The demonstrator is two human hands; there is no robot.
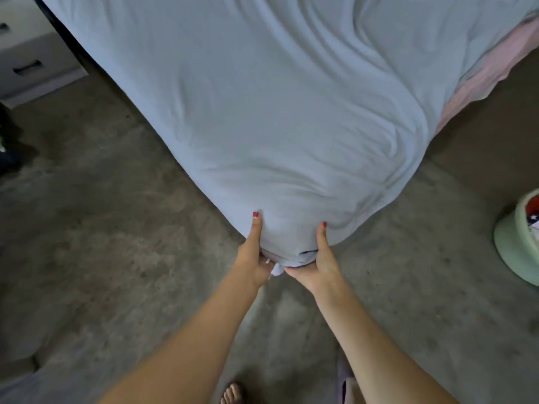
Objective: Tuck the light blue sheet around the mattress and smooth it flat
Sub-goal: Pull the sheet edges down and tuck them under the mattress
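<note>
While both of my hands clamp the near corner of the bed, the left hand [253, 258] and the right hand [319, 262] each have a grip on the light blue sheet [262, 112], thumbs laid up on top and fingers curled under the bunched fabric at the corner of the mattress [291, 237]. Well off to the right of my right grip sits a pale green basket [516, 246] on the floor, holding something red, white and blue that I cannot make out. Beyond my grips the sheet runs away over the bed in long soft wrinkles. Far up and right, a pink layer [481, 80] shows under the sheet's edge. Grey carpet [102, 228] lies open on both sides of the corner. Up and left of my left grip stands a white drawer unit [32, 59], close to the bed's long side.
</note>
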